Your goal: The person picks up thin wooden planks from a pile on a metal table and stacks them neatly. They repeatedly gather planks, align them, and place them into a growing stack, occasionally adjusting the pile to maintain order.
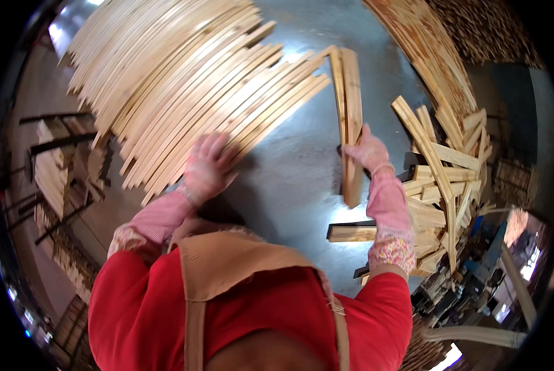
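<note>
Pale wooden strips lie side by side in a wide slanting row on a shiny metal table. My left hand rests with fingers spread on the near ends of the front strips. To the right, my right hand is closed on a short wooden strip, thumb toward the near part of it. A second, thinner strip stands tight along its left side; whether my fingers hold that one too I cannot tell. Pink striped sleeves cover both forearms.
The metal table shows between my hands. A jumbled heap of wood pieces covers the right side, with a single short block near my right forearm. Long rough boards lie at the far right. Dark metal bars jut out at the left.
</note>
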Demonstrator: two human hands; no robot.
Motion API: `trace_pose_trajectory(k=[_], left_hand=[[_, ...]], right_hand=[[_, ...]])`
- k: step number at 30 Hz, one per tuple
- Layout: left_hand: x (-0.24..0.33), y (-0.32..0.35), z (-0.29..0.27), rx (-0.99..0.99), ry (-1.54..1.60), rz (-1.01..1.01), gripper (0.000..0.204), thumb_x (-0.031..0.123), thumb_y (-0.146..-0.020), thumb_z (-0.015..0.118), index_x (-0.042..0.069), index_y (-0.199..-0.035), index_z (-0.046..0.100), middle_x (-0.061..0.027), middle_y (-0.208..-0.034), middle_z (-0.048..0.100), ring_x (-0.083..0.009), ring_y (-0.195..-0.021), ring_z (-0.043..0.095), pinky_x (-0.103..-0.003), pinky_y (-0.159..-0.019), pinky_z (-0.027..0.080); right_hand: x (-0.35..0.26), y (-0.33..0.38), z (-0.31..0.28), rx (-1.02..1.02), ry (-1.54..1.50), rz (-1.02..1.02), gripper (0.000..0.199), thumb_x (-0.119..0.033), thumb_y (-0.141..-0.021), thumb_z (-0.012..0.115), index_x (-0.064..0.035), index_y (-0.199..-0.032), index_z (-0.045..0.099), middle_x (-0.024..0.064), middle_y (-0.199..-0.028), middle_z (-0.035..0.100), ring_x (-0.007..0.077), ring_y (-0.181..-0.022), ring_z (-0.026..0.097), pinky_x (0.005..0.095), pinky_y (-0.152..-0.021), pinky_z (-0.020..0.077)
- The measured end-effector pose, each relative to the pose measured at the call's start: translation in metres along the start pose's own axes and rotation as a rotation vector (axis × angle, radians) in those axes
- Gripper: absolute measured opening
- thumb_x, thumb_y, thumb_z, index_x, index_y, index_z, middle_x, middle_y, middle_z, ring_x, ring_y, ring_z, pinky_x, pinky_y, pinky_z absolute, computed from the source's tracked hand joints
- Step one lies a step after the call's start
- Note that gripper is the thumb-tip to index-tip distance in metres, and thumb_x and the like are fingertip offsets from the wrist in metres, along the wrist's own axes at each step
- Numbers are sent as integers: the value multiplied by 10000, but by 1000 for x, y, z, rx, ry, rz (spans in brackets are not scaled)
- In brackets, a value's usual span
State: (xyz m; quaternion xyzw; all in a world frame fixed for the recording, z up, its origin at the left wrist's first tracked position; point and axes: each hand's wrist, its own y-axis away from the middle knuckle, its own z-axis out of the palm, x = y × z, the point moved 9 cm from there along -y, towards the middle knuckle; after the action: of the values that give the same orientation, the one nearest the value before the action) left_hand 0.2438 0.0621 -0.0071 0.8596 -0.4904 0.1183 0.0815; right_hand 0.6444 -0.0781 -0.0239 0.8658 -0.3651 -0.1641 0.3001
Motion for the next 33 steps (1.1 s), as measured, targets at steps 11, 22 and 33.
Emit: trace_pose_trajectory(k=[11, 22, 33], left_hand=[[-1, 14, 0, -93, -41, -65, 653, 520, -990, 613, 202, -1552, 513, -102, -1643, 484, -305, -1562, 373, -501, -1294, 266], [122, 48, 39, -466, 1457, -260, 872, 575, -940, 734, 5, -1546, 473, -220, -1403, 665, -329, -1233, 669, -404, -1080, 510], [51, 33, -31, -290, 1005, -410, 854, 730, -910, 664, -10, -1326, 573, -287, -1135, 715, -427, -1116, 712, -473, -966, 546]], right_hand=[[-40, 108, 84, 282, -300, 82, 741, -547, -980, 605, -9, -1486, 549, 319, -1386, 660, 450, -1333, 616, 458, -1119, 475], [-145, 70, -83, 391, -1908, -249, 666, -645, -1052, 530, -17, -1243, 646, 98, -888, 674, 250, -743, 631, 419, -694, 552], [-112, 134, 139, 421, -471, 259, 939, -355, -826, 856, -123, -1600, 375, 244, -1578, 478, 483, -1360, 558, 472, -1127, 503]])
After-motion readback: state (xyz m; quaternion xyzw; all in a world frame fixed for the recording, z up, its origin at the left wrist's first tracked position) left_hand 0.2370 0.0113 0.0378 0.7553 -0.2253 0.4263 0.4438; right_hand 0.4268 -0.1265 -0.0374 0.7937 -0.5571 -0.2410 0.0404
